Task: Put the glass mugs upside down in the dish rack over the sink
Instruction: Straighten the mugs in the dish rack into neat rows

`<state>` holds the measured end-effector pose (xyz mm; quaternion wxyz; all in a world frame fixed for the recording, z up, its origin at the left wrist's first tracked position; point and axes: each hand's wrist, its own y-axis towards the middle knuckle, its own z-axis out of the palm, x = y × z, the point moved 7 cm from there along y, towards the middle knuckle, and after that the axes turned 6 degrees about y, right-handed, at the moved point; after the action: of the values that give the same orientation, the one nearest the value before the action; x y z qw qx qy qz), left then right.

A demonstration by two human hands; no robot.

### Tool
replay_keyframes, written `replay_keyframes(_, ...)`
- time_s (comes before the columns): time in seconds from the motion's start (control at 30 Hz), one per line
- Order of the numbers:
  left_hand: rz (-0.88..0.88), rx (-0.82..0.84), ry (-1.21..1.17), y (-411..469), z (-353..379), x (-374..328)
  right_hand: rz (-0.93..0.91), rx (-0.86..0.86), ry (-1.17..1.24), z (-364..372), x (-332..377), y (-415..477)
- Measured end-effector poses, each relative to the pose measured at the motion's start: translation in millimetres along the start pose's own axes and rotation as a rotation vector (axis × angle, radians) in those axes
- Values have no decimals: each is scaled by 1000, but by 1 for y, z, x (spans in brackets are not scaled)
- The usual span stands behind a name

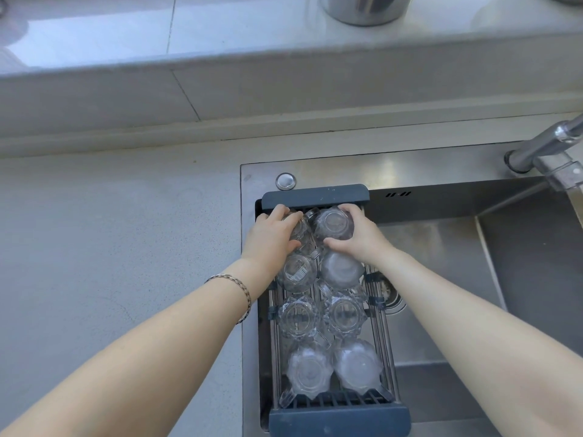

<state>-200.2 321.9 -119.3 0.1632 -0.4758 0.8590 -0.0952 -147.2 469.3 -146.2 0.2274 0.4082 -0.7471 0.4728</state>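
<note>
Both my hands are at the far end of the dish rack [331,194], the twelve o'clock end, which bridges the left side of the steel sink [448,253]. My left hand [273,234] is clamped over the far-left glass mug [299,227], fingers wrapped across its top and side; that mug looks tilted rather than fully settled, though my hand covers too much of it to be sure. My right hand [358,233] grips the far-right glass mug [333,223], thumb at its six o'clock side and fingers curled over its twelve o'clock edge, its base facing up at me.

The two mugs touch or nearly touch each other at the rack's centre line. Behind them, toward six o'clock, six more glass mugs [328,313] stand base-up in two columns of three, packed close, filling the rack down to its near dark-grey end.

A chain bracelet [240,290] sits on my left wrist. The faucet [542,149] rises at about two o'clock from the rack, well apart from it. The grey countertop [110,247] spreads to nine o'clock, and a metal pot [362,9] stands on the ledge at twelve o'clock.
</note>
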Motion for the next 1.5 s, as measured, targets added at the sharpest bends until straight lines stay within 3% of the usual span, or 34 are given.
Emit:
replay_keyframes(0.17,-1,10,-16,0,0,-1,23,49,43,11,-1,1)
replay_keyframes(0.33,-54,-109,-176,-29,-7,4,-4,-240,38,-9,-4,-49)
replay_keyframes(0.4,-31,-134,-190,-48,-4,2,63,-214,-7,-2,-16,-68)
replay_keyframes(0.57,8,56,-33,-65,25,-10,151,-166,-207,23,-27,-67)
replay_keyframes(0.73,-46,62,23,-54,24,-11,169,-208,-225,20,-16,-60)
replay_keyframes(0.93,-140,40,36,-56,19,-8,-88,-119,-307,-4,17,-86)
replay_keyframes(1.07,-132,44,54,-55,19,-12,-283,102,-486,-5,35,-89)
replay_keyframes(1.27,-122,54,53,-57,20,-12,-329,385,-705,14,37,-59)
replay_keyframes(1.37,-116,50,57,-56,20,-12,-410,395,-768,18,34,-53)
replay_keyframes(1.5,-110,50,68,-56,20,-13,-457,287,-792,17,12,-53)
